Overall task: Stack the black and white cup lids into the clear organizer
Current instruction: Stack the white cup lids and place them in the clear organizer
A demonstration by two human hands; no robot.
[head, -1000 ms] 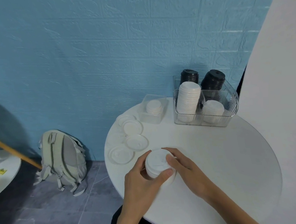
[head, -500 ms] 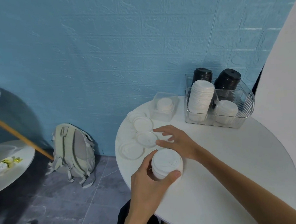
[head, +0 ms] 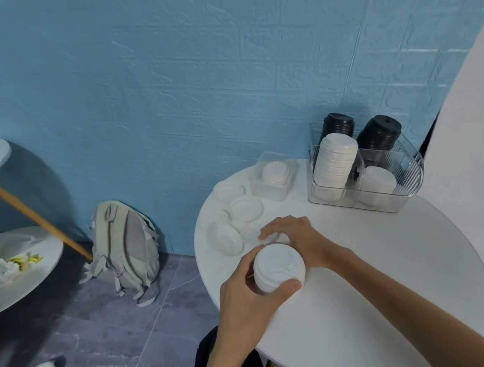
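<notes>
Two hands at work on the white desk (head: 383, 259). Left hand (head: 243, 300) wrapped round a short stack of white lids (head: 278, 266); right hand (head: 299, 236) curled onto a loose white lid (head: 270, 238), near the flat lids (head: 247, 208). Clear organizer (head: 407, 183) at the back, holding ribbed white and black stacks.

Two bare hands and forearms are seen; no sleeves, watches, rings or gloves are worn on them. The left hand (head: 248, 294) enters from 6 o'clock, the right hand (head: 299, 236) on a long bare forearm from 4 o'clock. Short, unpainted nails are shown. Dark clothing (head: 218, 357) is glimpsed at 6 o'clock, below the table edge.
</notes>
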